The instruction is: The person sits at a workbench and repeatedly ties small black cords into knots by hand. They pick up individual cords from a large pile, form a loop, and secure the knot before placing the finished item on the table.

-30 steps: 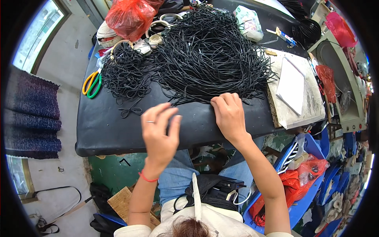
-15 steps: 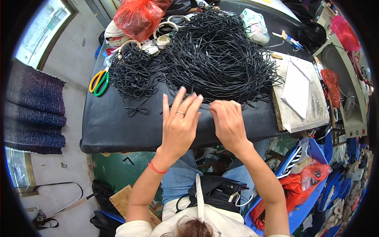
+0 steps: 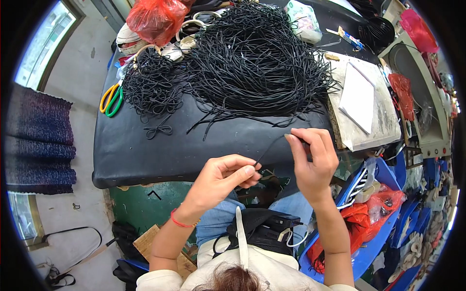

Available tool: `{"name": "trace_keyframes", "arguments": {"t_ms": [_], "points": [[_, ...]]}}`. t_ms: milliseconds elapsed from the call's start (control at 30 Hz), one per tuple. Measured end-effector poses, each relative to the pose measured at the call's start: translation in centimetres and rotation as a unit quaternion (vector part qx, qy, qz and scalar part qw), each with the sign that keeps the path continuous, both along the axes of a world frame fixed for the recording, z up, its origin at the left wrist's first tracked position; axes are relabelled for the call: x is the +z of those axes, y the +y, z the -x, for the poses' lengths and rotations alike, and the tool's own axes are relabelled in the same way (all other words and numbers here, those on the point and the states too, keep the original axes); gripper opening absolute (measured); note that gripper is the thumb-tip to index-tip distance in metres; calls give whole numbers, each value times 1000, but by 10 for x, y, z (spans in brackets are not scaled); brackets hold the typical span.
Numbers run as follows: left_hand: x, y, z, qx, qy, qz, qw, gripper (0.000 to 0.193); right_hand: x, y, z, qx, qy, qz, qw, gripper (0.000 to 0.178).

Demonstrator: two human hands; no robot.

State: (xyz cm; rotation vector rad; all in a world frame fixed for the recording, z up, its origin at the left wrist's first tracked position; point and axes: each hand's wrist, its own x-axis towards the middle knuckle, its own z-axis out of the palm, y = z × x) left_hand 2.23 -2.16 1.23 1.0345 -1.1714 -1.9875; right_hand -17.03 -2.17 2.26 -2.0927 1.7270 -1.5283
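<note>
A thin black cord (image 3: 270, 148) runs between my two hands in front of the table's near edge. My left hand (image 3: 221, 178) pinches its lower end between thumb and fingers. Higher and to the right, my right hand (image 3: 315, 157) grips the other part between thumb and forefinger. Beyond my hands lies a large heap of loose black cords (image 3: 257, 68), some ends straggling toward me. To its left sits a smaller pile of looped, knotted cords (image 3: 153, 85), with one bow-tied cord (image 3: 158, 129) lying apart on the near side.
Scissors (image 3: 111, 99) with yellow and green handles lie at the table's left. A red plastic bag (image 3: 158, 22) stands at the back left. On the right are a worn board (image 3: 388, 119) with white paper (image 3: 357, 99) and a blue bin (image 3: 361, 262) holding red bags.
Both hands have drawn back from the heap toward me, and the right has moved rightward. A single cord is now held between them; my left fingers have closed.
</note>
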Motion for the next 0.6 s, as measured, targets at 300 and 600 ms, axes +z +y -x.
{"name": "trace_keyframes", "arguments": {"t_ms": [300, 600], "points": [[-24, -2, 34, 181, 158, -93, 966, 20, -23, 15, -22, 106, 30, -63, 992, 29], [-23, 0, 39, 247, 205, -64, 945, 13, -19, 17, -19, 108, 65, -81, 989, 21]]}}
